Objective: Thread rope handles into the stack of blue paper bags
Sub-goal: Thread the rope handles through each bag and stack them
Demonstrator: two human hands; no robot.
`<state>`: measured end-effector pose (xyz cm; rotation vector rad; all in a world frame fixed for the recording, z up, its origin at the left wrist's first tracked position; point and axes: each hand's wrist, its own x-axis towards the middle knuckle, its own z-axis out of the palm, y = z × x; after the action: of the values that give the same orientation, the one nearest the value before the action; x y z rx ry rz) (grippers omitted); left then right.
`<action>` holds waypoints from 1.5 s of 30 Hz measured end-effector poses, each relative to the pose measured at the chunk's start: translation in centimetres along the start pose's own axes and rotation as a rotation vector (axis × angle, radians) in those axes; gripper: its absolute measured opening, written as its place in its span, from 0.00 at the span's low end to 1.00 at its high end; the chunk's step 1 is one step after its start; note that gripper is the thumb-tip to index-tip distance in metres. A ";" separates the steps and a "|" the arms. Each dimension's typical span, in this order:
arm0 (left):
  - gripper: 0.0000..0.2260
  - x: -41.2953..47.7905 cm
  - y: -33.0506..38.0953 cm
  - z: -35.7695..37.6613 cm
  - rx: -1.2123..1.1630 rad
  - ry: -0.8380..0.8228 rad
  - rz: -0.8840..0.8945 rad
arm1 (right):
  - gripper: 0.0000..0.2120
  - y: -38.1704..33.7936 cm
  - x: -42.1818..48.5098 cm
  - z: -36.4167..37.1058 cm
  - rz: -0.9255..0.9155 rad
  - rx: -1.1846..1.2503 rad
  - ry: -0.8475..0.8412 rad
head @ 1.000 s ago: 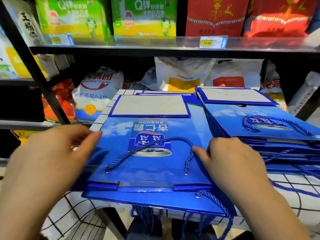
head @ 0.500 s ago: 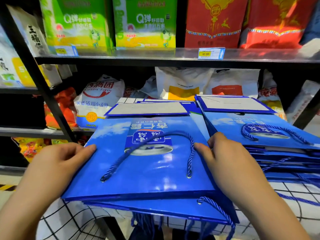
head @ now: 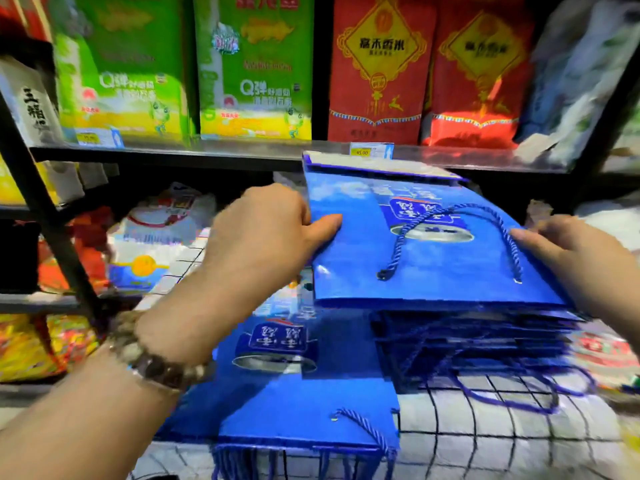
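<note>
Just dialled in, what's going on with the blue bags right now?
A person holds a flat blue paper bag by its edges, left hand on the left edge, right hand on the right. Its blue twisted rope handle is threaded. The bag is over a pile of blue bags with handles; another blue bag lies nearer on the white grid-patterned cloth.

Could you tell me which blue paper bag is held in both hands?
The flat blue paper bag at upper right: the left hand and right hand grip its side edges above the right-hand stack; the others lie flat.
</note>
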<state>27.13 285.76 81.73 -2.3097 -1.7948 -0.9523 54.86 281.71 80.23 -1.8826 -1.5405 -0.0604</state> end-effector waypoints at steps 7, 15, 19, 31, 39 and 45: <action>0.21 2.5 4.7 8.6 0.043 -0.277 0.051 | 0.24 8.1 1.7 0.6 0.156 -0.131 -0.120; 0.16 1.7 4.5 10.8 0.311 -0.262 0.141 | 0.18 9.2 2.6 2.7 0.170 -0.325 -0.110; 0.15 0.5 6.4 9.8 0.153 -0.198 0.348 | 0.09 6.1 2.8 3.1 -0.050 -0.310 -0.010; 0.24 -2.4 7.2 13.7 0.054 -0.632 0.466 | 0.25 3.8 2.4 9.4 -0.081 -0.414 -0.720; 0.30 -2.5 6.9 14.0 0.059 -0.704 0.431 | 0.25 4.0 2.3 10.2 -0.081 -0.446 -0.707; 0.32 -3.0 6.3 9.7 0.124 -0.739 0.511 | 0.20 3.5 1.3 8.6 -0.263 -0.329 -0.273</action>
<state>36.56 285.21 74.35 -3.0238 -1.2040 0.1076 55.05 287.15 72.66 -1.9867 -2.0650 -0.1924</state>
